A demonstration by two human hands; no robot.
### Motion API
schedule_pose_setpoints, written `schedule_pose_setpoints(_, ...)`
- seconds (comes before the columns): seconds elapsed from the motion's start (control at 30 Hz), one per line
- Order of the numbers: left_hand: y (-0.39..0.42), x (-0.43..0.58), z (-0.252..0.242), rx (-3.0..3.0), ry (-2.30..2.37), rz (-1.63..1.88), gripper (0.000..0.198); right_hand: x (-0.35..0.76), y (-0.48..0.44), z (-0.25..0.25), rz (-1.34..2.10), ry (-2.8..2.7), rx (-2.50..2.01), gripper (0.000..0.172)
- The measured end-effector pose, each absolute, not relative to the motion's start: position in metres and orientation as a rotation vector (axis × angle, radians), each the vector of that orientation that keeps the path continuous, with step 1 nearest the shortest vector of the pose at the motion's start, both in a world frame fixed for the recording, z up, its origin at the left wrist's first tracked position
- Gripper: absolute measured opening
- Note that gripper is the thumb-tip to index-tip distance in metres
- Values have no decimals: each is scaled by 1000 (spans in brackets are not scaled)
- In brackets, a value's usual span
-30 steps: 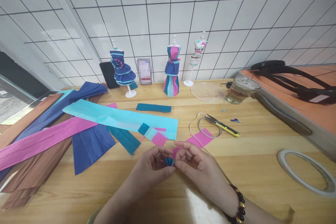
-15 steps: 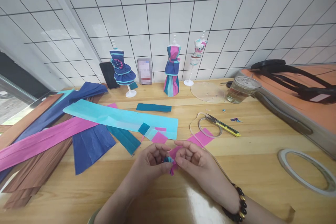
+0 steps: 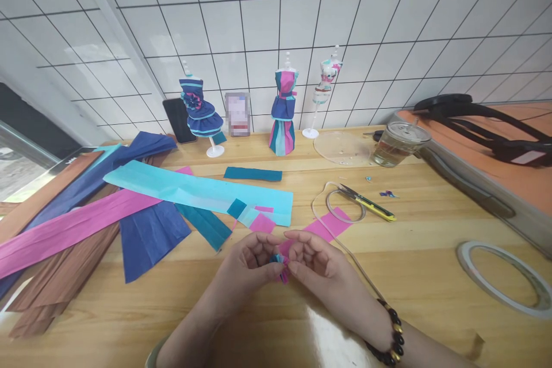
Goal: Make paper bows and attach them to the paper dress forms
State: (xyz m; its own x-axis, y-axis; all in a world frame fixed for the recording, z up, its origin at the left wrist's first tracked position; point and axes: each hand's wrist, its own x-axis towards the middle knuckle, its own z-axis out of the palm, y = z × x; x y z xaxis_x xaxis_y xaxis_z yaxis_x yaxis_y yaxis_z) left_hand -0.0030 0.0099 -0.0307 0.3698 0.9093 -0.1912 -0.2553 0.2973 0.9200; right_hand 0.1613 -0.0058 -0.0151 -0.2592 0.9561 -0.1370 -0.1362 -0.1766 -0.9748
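Observation:
Between my fingertips is a small gathered crepe paper bundle (image 3: pixel 282 277) in pink, teal and blue. My left hand (image 3: pixel 248 267) pinches it between thumb and fingers. The right thumb and a finger of my right hand (image 3: pixel 323 270), which has a beaded bracelet (image 3: pixel 395 328) at its wrist, close on the bundle's pink edge; part of it is hidden by the fingers. Just beyond the hands lie a pink paper strip (image 3: pixel 323 225) and small teal, light blue and pink paper pieces (image 3: pixel 262 222).
Long crepe strips (image 3: pixel 172 187) spread to the left. Dressed mini mannequins (image 3: pixel 283 108) and two phones stand by the tiled wall. A yellow cutter (image 3: pixel 373 207), a coil of cord (image 3: pixel 330 210), a lidded cup (image 3: pixel 394 146) and a tape roll (image 3: pixel 470 282) lie or stand to the right.
My right thumb and finger have come in closer against the bundle's pink edge. The left hand keeps its pinch. The camera view has shifted very slightly.

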Motion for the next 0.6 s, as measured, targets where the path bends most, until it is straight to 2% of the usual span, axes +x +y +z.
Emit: schedule_pose_setpoints(0.6, 10, -2, -26, 927, 838, 906, 25, 162, -3, -9, 1565, -1114, -1089, 35)
